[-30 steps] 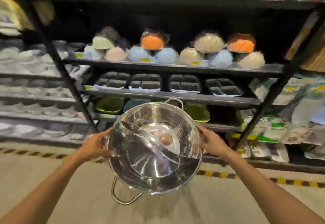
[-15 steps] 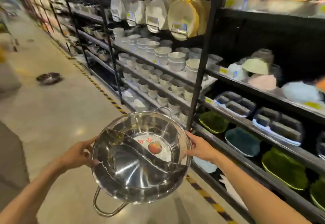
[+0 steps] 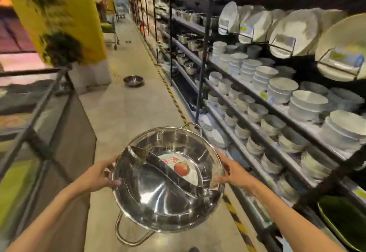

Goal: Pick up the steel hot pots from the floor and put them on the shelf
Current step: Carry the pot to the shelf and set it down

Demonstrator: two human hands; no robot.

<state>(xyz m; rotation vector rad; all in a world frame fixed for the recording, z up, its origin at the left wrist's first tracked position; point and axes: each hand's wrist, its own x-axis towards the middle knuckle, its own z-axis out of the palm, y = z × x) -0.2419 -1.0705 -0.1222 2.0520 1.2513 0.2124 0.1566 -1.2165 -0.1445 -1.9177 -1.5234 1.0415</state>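
Observation:
I hold a shiny steel hot pot (image 3: 158, 198) in front of me at waist height, tilted toward me. It has a curved divider inside, a red sticker on its base and loop handles at its near and far sides. My left hand (image 3: 99, 174) grips its left rim and my right hand (image 3: 234, 172) grips its right rim. A second steel hot pot (image 3: 133, 80) sits on the aisle floor farther ahead. The dark metal shelf (image 3: 200, 85) runs along my right.
The shelf holds stacks of white bowls (image 3: 277, 91) and upright plates (image 3: 293, 32). Yellow-black tape (image 3: 174, 101) marks the floor along its foot. A metal-framed display (image 3: 49, 133) stands at my left, a yellow pillar (image 3: 79, 24) behind it. The aisle runs ahead between them.
My view has swung left from facing the shelf to looking down the aisle. Both hands keep the pot held between them. The second pot on the floor has come into view ahead.

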